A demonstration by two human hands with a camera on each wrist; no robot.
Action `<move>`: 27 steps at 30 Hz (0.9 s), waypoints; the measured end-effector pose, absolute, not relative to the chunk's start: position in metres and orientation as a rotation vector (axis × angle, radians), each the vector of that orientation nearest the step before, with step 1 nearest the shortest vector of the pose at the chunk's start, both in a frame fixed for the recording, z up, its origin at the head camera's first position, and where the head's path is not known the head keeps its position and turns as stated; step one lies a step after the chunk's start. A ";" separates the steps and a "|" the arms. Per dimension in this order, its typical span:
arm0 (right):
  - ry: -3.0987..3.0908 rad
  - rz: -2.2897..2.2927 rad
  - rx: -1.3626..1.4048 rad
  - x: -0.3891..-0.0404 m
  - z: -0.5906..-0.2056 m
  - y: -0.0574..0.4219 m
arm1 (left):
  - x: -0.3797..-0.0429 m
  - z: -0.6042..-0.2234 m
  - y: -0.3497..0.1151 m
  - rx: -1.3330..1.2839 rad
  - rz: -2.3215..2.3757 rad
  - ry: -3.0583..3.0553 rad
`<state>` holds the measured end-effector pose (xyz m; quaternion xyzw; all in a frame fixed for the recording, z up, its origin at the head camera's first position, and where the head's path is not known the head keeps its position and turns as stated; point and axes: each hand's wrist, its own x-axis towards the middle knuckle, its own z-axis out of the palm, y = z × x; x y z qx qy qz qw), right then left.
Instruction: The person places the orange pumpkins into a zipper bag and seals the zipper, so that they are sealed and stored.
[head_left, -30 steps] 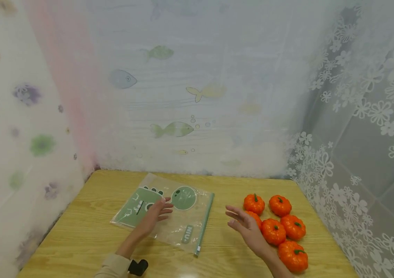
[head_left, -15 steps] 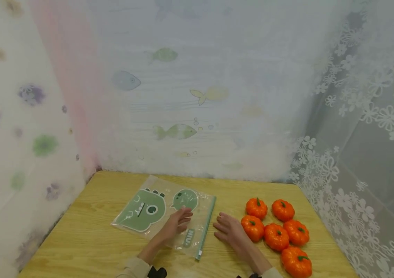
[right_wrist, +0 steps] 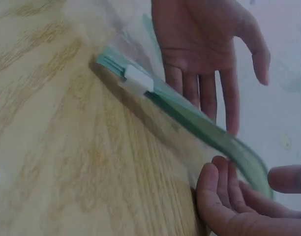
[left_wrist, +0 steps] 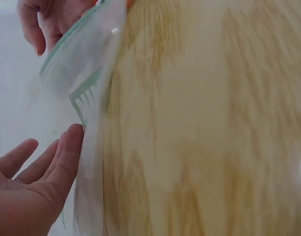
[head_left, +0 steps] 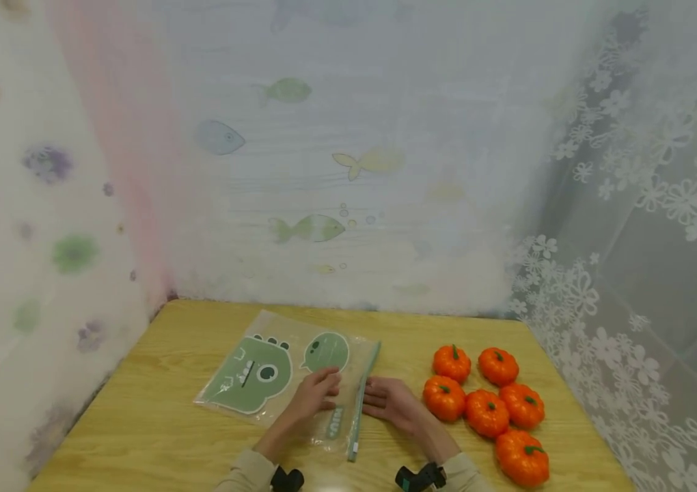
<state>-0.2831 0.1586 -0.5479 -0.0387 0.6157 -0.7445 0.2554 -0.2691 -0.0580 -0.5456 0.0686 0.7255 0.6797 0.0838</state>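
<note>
A clear zip bag (head_left: 256, 376) printed with a green cartoon monster lies on the wooden table. Its green zip strip (right_wrist: 190, 118) carries a white slider (right_wrist: 138, 80) at the near end, and a shadow shows beneath the strip. My left hand (head_left: 314, 396) is over the bag's right part, fingers extended; in the left wrist view its fingertips (left_wrist: 74, 132) are right at the film. My right hand (head_left: 394, 406) is at the zip edge with its fingertips under the strip. In the right wrist view its thumb (right_wrist: 290, 178) stands apart from its fingers (right_wrist: 214, 187), the strip passing between.
Several small orange pumpkins (head_left: 486, 413) with green stems stand grouped on the right of the table (head_left: 133, 410), just beyond my right hand. Patterned curtains (head_left: 348, 171) hang behind the table and along both sides.
My right hand has moved left from beside the pumpkins to the zip edge. My left hand has shifted right over the bag, away from the monster print. The zip edge now bends upward slightly.
</note>
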 end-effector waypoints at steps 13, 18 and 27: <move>1.749 -1.974 -0.348 -0.273 -0.549 0.156 | -0.262 -0.540 -0.044 0.298 2.025 2.194; 1.865 -1.967 -0.379 -0.270 -0.547 0.150 | -0.260 -0.535 -0.043 0.322 1.997 2.301; 1.920 -1.987 -0.471 -0.269 -0.537 0.140 | -0.260 -0.520 -0.049 0.380 2.047 2.357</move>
